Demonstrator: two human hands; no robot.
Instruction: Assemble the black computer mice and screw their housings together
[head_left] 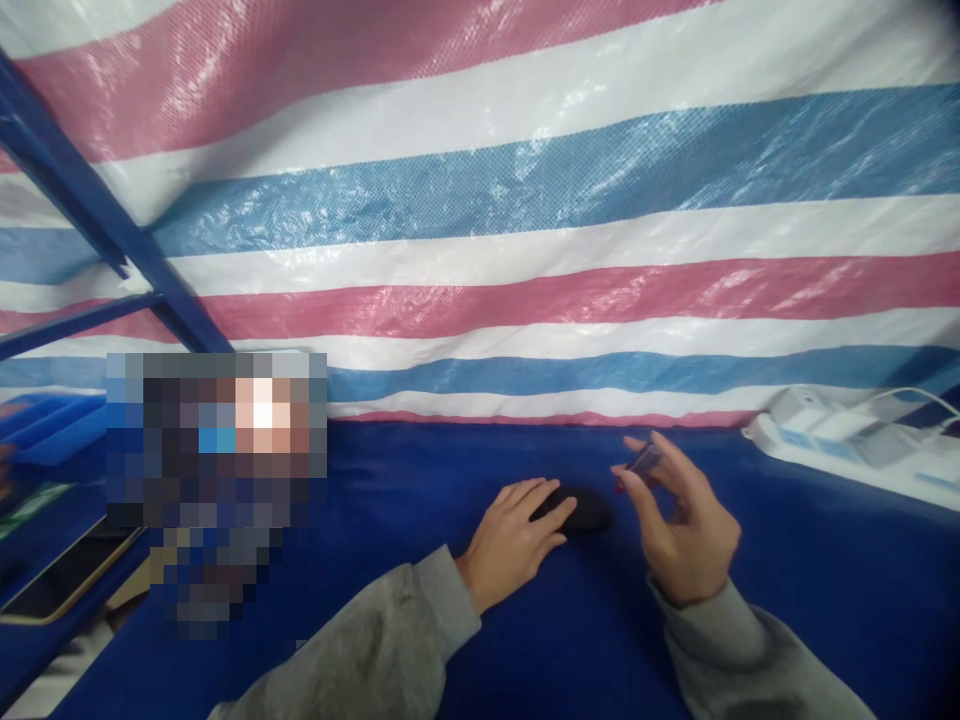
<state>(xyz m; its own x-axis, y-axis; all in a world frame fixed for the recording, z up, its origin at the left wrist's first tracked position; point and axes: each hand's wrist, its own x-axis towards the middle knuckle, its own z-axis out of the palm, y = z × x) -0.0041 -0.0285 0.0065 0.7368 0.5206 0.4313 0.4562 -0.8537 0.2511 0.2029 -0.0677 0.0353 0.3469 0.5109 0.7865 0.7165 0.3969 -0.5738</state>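
My left hand (pixel 514 540) lies palm down with its fingers stretched out and apart, the fingertips resting over the left part of a flat black oval object (pixel 592 512) on the blue table. What that oval is, I cannot make out. To the right of it and raised above the tabletop, my right hand (pixel 686 530) pinches a small, dark, see-through piece (pixel 645 460) between thumb and fingers. A bit of red shows near the thumb tip, at the lower end of the piece. Its exact kind is too blurred to name.
A white power strip (pixel 847 450) with a charger and cable lies at the back right. At the left are a phone (pixel 71 572), a blue tray (pixel 56 425) and a pixelated area. Striped sheeting (pixel 525 200) hangs behind the table, with a blue metal frame (pixel 112 210) at left.
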